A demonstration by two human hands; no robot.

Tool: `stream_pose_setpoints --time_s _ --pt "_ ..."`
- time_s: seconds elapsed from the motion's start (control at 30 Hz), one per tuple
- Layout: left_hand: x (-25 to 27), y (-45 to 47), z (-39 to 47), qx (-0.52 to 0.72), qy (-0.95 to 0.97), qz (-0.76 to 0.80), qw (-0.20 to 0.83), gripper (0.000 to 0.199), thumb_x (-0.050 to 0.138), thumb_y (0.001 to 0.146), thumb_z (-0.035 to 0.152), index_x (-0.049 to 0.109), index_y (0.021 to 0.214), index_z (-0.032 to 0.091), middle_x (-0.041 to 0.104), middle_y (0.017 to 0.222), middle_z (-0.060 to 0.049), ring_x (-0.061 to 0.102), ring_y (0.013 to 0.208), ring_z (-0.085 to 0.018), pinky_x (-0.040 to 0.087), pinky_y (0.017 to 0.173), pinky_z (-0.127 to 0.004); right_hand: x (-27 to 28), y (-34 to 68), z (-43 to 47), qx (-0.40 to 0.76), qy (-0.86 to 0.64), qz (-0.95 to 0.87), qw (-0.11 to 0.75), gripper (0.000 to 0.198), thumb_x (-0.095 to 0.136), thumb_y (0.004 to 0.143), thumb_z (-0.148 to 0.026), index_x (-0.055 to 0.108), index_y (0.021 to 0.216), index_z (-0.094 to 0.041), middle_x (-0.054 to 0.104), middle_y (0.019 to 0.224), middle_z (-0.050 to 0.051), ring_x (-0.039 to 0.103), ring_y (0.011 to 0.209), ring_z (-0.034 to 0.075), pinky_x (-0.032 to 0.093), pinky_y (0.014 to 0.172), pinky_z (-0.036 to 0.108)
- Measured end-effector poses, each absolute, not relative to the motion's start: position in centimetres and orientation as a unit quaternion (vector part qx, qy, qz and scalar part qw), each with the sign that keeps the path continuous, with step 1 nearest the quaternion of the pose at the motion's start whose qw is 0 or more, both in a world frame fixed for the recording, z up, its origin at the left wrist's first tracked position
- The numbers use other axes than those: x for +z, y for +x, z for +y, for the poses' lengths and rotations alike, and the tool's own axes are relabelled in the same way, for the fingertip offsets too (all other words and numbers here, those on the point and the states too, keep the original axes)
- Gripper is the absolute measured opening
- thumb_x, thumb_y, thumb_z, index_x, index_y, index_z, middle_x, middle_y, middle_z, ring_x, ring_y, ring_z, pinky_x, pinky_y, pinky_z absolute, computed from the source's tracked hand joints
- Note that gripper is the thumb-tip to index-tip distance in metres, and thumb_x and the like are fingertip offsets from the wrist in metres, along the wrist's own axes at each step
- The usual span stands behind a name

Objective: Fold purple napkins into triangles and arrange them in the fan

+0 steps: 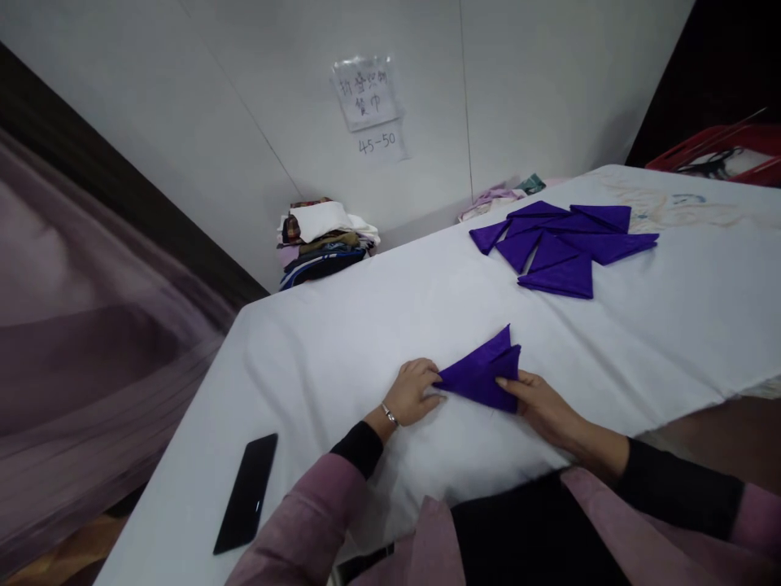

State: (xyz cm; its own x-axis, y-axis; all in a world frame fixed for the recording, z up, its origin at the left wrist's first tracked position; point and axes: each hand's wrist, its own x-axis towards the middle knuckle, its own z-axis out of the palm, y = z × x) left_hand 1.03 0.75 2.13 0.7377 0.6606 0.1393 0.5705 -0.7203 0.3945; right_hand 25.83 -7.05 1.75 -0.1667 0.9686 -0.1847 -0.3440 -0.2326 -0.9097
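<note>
Purple napkin (482, 376) is lying folded into a triangle on the white tablecloth (378, 325), at the near edge, between both hands. Its left corner is pinched by the left hand (413, 392), fingers curled onto the cloth, likely to pin the fold. The right hand (540, 403) is laid flat along the lower edge, fingers extended, pressing rather than gripping. Fabric looks soft, matte, crisply creased. Finished purple triangles (561, 244) are fanned further back. A glossy black phone (247, 492) is lying left, well apart.

Single head-worn view, forward and down, close over the white table (366, 325).
</note>
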Motion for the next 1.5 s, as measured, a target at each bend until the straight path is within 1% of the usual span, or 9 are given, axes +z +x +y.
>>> stream_pose_setpoints --time_s 0.17,0.27,0.5,0.8,0.97,1.17,1.27,1.4,1.5 --pt "0.2 1.9 0.5 0.203 0.869 0.402 0.204 0.009 0.059 0.080 0.027 0.061 0.087 0.022 0.059 0.112 -0.005 0.048 0.113 -0.022 0.033 0.099 -0.043 1.9 27.7 -4.8 0.679 -0.454 -0.303 0.490 0.022 0.069 0.071 -0.032 0.065 0.087 -0.017 0.069 0.085 0.006 0.063 0.074 0.019 0.049 0.072 0.031" --pt "0.0 2.3 0.5 0.200 0.860 0.417 0.217 0.007 0.057 0.082 0.028 0.060 0.083 0.022 0.059 0.114 -0.005 0.046 0.116 -0.022 0.031 0.101 -0.046 1.9 28.7 -3.0 0.663 -0.485 -0.322 0.471 0.026 0.070 0.069 -0.031 0.062 0.090 -0.017 0.068 0.081 0.004 0.061 0.067 0.016 0.048 0.061 0.027" --pt "0.2 2.9 0.3 0.193 0.852 0.435 0.217 0.012 0.051 0.085 0.025 0.060 0.079 0.021 0.060 0.114 -0.004 0.045 0.120 -0.023 0.028 0.105 -0.050 1.7 29.7 -0.2 0.584 -0.571 -0.381 0.434 0.035 0.068 0.068 -0.034 0.054 0.096 -0.018 0.052 0.054 -0.006 0.043 0.038 0.008 0.031 0.037 0.021" --pt "0.3 3.2 -0.1 0.198 0.846 0.447 0.213 0.013 0.050 0.086 0.026 0.059 0.078 0.021 0.059 0.114 -0.005 0.045 0.120 -0.022 0.026 0.105 -0.051 2.0 29.9 1.1 0.560 -0.582 -0.403 0.431 0.023 0.064 0.068 -0.026 0.054 0.087 -0.016 0.048 0.051 -0.007 0.037 0.037 0.006 0.025 0.035 0.021" --pt "0.3 3.2 -0.2 0.214 0.838 0.452 0.221 0.012 0.053 0.085 0.029 0.059 0.078 0.021 0.059 0.114 -0.005 0.045 0.120 -0.022 0.026 0.105 -0.051 1.9 30.2 1.6 0.560 -0.612 -0.384 0.407 0.023 0.059 0.070 -0.021 0.051 0.092 -0.017 0.052 0.053 -0.005 0.044 0.040 0.008 0.021 0.034 0.020" --pt "0.0 3.4 -0.2 0.220 0.836 0.460 0.202 0.013 0.053 0.085 0.028 0.059 0.077 0.020 0.060 0.113 -0.005 0.047 0.118 -0.022 0.027 0.105 -0.049 0.3 31.0 2.7 0.508 -0.624 -0.478 0.351 0.014 0.055 0.074 -0.019 0.052 0.087 -0.017 0.053 0.047 -0.005 0.049 0.041 0.010 0.034 0.040 0.021" --pt "0.0 3.4 -0.2 0.215 0.839 0.458 0.201 0.012 0.053 0.085 0.027 0.058 0.076 0.020 0.060 0.113 -0.005 0.046 0.118 -0.022 0.027 0.105 -0.050 0.3 31.1 2.9 0.485 -0.635 -0.504 0.328 0.012 0.056 0.077 -0.024 0.054 0.086 -0.017 0.052 0.045 -0.005 0.051 0.042 0.011 0.037 0.044 0.022" --pt "0.0 3.5 -0.2 0.212 0.839 0.458 0.206 0.012 0.053 0.085 0.027 0.058 0.076 0.020 0.059 0.114 -0.005 0.045 0.119 -0.022 0.025 0.106 -0.050 1.2 30.8 3.0 0.470 -0.651 -0.511 0.307 0.023 0.057 0.079 -0.040 0.055 0.076 -0.017 0.052 0.042 -0.003 0.050 0.041 0.012 0.036 0.043 0.023" --pt "0.0 3.5 -0.2 0.210 0.837 0.459 0.210 0.012 0.053 0.085 0.027 0.058 0.076 0.020 0.059 0.114 -0.005 0.045 0.119 -0.022 0.025 0.106 -0.051 1.4 30.7 3.2 0.489 -0.641 -0.495 0.325 0.022 0.059 0.077 -0.037 0.052 0.068 -0.018 0.050 0.041 -0.004 0.047 0.040 0.010 0.035 0.042 0.022"
